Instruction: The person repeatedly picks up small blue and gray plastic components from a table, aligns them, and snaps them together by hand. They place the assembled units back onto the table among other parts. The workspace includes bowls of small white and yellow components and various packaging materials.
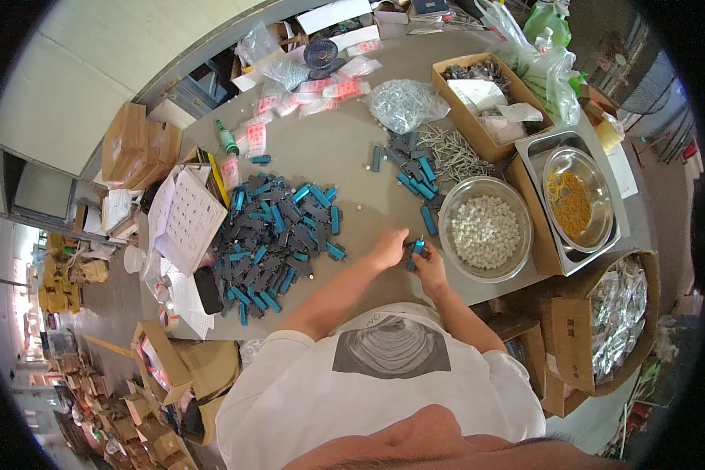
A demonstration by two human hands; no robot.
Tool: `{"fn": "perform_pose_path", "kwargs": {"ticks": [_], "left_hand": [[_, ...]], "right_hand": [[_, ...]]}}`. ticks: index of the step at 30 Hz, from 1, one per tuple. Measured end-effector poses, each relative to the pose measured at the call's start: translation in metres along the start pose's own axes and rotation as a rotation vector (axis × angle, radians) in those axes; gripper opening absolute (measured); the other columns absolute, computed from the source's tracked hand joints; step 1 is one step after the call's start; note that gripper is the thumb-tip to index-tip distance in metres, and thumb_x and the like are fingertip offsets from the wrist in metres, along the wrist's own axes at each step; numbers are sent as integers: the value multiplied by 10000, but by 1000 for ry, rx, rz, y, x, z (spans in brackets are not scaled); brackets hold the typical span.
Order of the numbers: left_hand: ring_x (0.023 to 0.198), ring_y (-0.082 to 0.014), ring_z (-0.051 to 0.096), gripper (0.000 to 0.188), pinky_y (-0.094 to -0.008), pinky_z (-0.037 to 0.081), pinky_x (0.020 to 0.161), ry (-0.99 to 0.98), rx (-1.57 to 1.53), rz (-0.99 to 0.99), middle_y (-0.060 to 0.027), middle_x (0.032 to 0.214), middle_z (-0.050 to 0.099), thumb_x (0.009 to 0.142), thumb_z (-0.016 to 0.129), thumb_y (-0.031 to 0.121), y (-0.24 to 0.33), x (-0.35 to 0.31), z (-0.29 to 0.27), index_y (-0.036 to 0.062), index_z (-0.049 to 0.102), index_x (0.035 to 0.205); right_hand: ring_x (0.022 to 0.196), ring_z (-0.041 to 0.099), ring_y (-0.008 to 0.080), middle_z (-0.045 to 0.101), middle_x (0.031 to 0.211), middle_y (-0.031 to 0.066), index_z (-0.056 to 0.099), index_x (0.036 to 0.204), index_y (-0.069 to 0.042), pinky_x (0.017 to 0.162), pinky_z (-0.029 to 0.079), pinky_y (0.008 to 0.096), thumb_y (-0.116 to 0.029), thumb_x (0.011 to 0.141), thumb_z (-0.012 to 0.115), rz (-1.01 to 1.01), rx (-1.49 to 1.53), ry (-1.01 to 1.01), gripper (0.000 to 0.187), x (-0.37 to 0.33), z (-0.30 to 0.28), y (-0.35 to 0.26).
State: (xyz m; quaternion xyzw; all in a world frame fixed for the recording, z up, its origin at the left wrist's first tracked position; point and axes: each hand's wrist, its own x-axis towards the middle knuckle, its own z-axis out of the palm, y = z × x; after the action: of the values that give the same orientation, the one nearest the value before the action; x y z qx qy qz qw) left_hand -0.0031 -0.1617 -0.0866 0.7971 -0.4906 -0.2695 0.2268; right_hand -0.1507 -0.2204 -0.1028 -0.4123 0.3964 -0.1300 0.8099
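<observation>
Close to my body, over the table's front part, my right hand [431,270] pinches a small blue-and-black plastic part [418,249]. A thin screw-like tip seems to stand up from it. My left hand [390,247] is closed right beside it, at a dark end between the hands; what its fingers hold is too small to tell. Left of my left forearm lies a big heap of similar blue-and-black parts [282,231]. A smaller group of such parts [419,176] lies beyond my hands, next to loose screws [454,153]. A steel bowl [444,235] of small white pieces stands by my right hand.
At right, a steel bowl [551,160] of yellow rings sits in a metal tray [620,211]. Cardboard boxes [439,72] stand behind and below. A bag of screws [407,106], packets [313,98] and a small fan [321,55] lie far back; papers [192,211] and a phone [207,290] left.
</observation>
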Motion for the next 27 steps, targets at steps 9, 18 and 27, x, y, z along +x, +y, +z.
{"fn": "perform_pose_path", "kwargs": {"ticks": [9,18,27], "left_hand": [[994,-187,575,400,-334,445,890,23,-1151,2,-85,1079,594,817,431,-22,-4,-53,12,-3,475,1214],[1017,-210,542,415,-324,466,844,-69,-1465,-86,-121,1119,533,763,415,27,7,-73,-8,-10,462,1174],[1041,-200,541,254,-355,469,868,70,-1379,-48,-122,1134,552,926,470,89,21,-82,-21,-13,478,1158]], "right_hand": [[846,573,125,503,1033,48,432,1350,-132,656,503,260,15,841,585,-122,-152,-235,552,-30,21,-26],[796,605,160,487,1046,82,354,1395,-132,620,530,269,19,805,633,-170,-250,-298,670,-37,30,-34],[762,604,161,514,991,90,458,1164,-6,603,534,275,-93,790,710,-121,-215,-128,460,-52,47,-45]]}}
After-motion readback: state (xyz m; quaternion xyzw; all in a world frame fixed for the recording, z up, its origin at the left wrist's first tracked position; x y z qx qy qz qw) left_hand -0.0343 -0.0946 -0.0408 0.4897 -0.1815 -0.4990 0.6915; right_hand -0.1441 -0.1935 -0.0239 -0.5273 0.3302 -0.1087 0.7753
